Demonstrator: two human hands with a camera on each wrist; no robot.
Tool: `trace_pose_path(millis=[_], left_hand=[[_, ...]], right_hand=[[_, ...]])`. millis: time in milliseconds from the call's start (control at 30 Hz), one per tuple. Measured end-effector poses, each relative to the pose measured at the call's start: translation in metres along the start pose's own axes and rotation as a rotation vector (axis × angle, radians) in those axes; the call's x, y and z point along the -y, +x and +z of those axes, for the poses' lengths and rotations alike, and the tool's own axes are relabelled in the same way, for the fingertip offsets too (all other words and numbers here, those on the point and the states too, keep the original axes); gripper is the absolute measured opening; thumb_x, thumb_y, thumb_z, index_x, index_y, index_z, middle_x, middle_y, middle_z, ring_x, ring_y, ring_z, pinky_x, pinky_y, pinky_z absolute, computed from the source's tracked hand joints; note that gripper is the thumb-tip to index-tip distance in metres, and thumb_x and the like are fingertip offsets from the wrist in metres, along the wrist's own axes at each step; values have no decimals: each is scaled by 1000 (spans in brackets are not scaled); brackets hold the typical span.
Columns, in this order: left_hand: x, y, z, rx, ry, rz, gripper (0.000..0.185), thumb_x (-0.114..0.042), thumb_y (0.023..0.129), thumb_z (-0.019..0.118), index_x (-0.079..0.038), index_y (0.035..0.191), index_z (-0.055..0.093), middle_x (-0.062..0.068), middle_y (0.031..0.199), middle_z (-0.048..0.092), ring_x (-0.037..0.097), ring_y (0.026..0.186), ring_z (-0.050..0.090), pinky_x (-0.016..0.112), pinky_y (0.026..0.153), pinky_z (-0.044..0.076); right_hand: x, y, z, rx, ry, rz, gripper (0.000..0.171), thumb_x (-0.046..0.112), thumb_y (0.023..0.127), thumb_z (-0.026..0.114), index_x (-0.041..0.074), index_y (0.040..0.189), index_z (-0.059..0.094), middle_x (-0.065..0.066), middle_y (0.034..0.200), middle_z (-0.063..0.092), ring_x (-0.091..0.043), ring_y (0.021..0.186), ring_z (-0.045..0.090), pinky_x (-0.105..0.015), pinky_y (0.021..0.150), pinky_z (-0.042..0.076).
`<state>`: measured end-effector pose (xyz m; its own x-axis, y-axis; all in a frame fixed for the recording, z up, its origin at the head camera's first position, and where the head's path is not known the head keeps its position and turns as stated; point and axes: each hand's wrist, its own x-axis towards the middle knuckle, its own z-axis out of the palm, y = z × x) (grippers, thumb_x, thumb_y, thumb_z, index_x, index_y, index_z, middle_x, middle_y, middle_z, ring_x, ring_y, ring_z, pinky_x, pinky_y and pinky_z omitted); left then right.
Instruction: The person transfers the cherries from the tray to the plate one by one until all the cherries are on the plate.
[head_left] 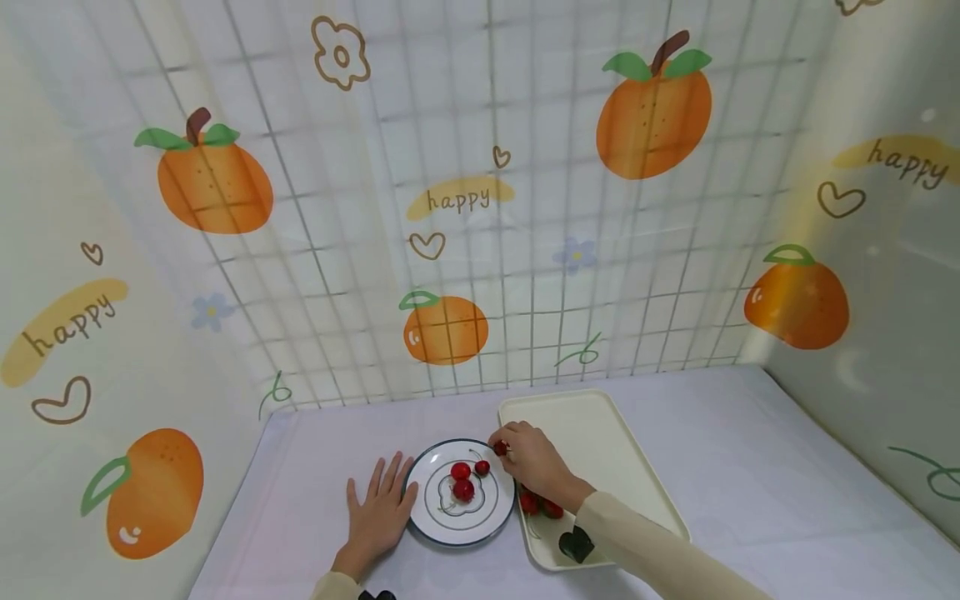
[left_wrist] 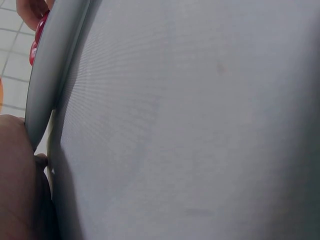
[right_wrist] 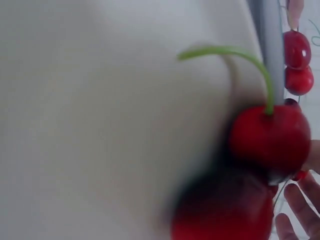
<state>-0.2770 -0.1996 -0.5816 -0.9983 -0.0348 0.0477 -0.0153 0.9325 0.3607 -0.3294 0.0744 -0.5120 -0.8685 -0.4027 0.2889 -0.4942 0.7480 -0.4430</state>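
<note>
A round white plate (head_left: 431, 525) with a dark rim lies on the table and bears three red cherries (head_left: 462, 489). My left hand (head_left: 378, 510) lies flat on the table, fingers straight, touching the plate's left edge. My right hand (head_left: 525, 457) hovers over the plate's right rim and pinches one red cherry (head_left: 500, 448) at its fingertips. Two more cherries (head_left: 540, 505) lie on the cream tray (head_left: 600, 433) under my right wrist. In the right wrist view a stemmed cherry (right_wrist: 270, 137) fills the foreground, blurred. The left wrist view shows the plate's rim (left_wrist: 47, 75) close up.
The cream tray sits right of the plate, most of its surface bare. A dark object (head_left: 576, 545) lies near the tray's front edge. Walls with a wire grid (head_left: 480, 250) and orange prints close the table at the back and both sides.
</note>
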Motion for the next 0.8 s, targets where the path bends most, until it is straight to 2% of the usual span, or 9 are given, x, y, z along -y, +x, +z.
trace_pose_path(millis=[167, 267, 533, 800], left_hand=[[0, 1, 0, -4, 1, 1, 62, -56, 108, 30, -25, 162, 33, -2, 173, 25, 31, 164, 13, 72, 124, -7], [0, 2, 1, -2, -2, 1, 62, -56, 109, 30, -25, 162, 33, -2, 173, 25, 31, 164, 13, 72, 124, -8], [0, 1, 0, 4, -3, -2, 62, -55, 109, 31, -24, 162, 32, -1, 174, 24, 31, 163, 12, 73, 124, -8], [-2, 0, -2, 4, -4, -1, 62, -55, 108, 31, -24, 162, 32, -1, 173, 25, 32, 163, 13, 72, 124, -8]], right_hand=[[3, 2, 0, 15, -15, -57, 22, 3, 86, 79, 10, 107, 77, -7, 111, 77, -21, 97, 64, -43, 87, 58], [4, 2, 2, 46, -16, -57, 21, 2, 87, 77, 10, 108, 77, -6, 110, 77, -19, 95, 64, -41, 85, 59], [8, 5, 8, 96, -26, -27, 22, 5, 88, 77, 14, 109, 77, -3, 104, 79, -18, 95, 62, -43, 90, 56], [13, 2, 9, 101, -33, -86, 20, 4, 87, 78, 11, 106, 77, -4, 100, 79, -21, 101, 59, -43, 88, 48]])
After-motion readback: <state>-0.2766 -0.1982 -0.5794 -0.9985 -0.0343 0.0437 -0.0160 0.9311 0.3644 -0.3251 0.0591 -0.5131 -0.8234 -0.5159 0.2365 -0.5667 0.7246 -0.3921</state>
